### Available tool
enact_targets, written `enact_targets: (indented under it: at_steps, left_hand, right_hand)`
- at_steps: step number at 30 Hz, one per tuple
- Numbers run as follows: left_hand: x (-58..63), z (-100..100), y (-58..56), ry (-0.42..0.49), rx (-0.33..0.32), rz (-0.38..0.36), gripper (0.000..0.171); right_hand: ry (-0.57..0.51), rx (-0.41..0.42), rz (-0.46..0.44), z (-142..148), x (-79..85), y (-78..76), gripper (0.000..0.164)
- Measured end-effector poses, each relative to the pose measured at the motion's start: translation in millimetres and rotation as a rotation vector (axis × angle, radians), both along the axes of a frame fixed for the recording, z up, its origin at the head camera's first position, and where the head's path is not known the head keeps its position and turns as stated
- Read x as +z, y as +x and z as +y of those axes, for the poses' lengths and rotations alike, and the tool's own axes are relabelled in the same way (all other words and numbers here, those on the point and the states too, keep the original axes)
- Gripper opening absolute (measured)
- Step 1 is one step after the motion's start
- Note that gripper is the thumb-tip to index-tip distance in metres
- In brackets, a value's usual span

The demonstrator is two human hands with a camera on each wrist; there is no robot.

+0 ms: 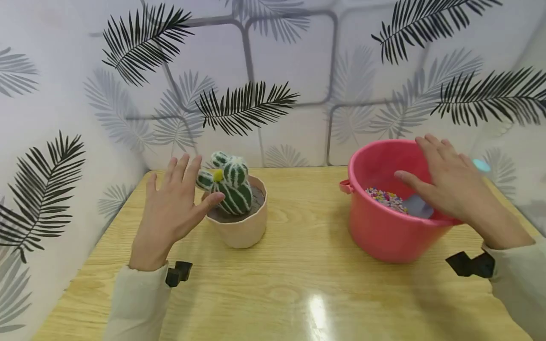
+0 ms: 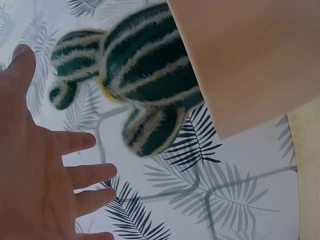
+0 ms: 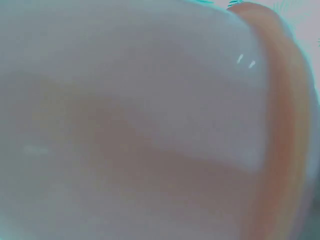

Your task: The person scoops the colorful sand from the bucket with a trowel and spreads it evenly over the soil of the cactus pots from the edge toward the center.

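Fingers (image 1: 191, 175) straight and thumbs (image 1: 208, 204) spread apart, the left hand (image 1: 168, 215) hovers beside the potted cactus (image 1: 239, 229) on the tabletop (image 1: 294, 237), the right hand (image 1: 456, 187) over the pink bucket (image 1: 384, 237), seemingly a reaching step, any grip calling for curled fingers.

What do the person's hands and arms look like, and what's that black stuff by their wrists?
The left hand and right hand are bare, with no gloves or rings showing. The left sleeve and right sleeve are plain, pale cream and long. By each wrist juts a small, angular black piece, perhaps part of a wrist camera.
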State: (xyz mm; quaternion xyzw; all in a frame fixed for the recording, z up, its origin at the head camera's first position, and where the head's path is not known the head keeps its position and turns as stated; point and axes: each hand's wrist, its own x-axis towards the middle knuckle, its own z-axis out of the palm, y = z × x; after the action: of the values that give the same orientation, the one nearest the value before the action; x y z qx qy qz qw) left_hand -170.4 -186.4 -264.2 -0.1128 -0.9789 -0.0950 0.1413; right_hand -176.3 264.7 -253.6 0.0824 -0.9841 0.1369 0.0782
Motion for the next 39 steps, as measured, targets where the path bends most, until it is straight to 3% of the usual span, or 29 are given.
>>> enact_targets:
  at_steps: [5, 10, 13, 17, 20, 28, 33, 39]
  left_hand:
    - [-0.4, 4, 16.0, 0.037, 0.026, 0.053, 0.084]
    - [-3.7, 10, 30.4, 0.032, 0.037, 0.195, 0.079]
    - [-4.9, 16, 40.7, 0.031, 0.010, 0.280, 0.083]
    - [-4.4, 28, 54.4, 0.054, -0.048, 0.317, 0.088]
    - [-2.7, 38, 61.9, 0.073, -0.098, 0.300, 0.087]
    - [-7.0, 73, 73.7, 0.151, -0.305, 0.185, 0.077]
    - [-12.9, 89, 65.1, 0.166, -0.367, 0.180, 0.077]
    - [-23.1, 110, 49.0, 0.305, -0.391, 0.041, 0.060]
  right_hand:
    - [0.007, -0.011, 0.080, 1, 0.9, 9.7, 0.084]
    - [0.004, -0.030, 0.148, 7, 1.9, 20.0, 0.081]
    - [0.005, -0.042, 0.181, 12, 2.5, 24.5, 0.080]
    - [0.007, -0.090, 0.175, 18, 0.0, 26.4, 0.080]
    - [0.007, -0.122, 0.155, 22, -3.3, 25.8, 0.081]
    - [-0.030, -0.177, 0.106, 37, -7.3, 23.5, 0.091]
    - [-0.065, -0.196, 0.078, 38, -7.4, 23.6, 0.089]
    - [-0.115, -0.164, 0.197, 33, -8.7, 22.4, 0.077]
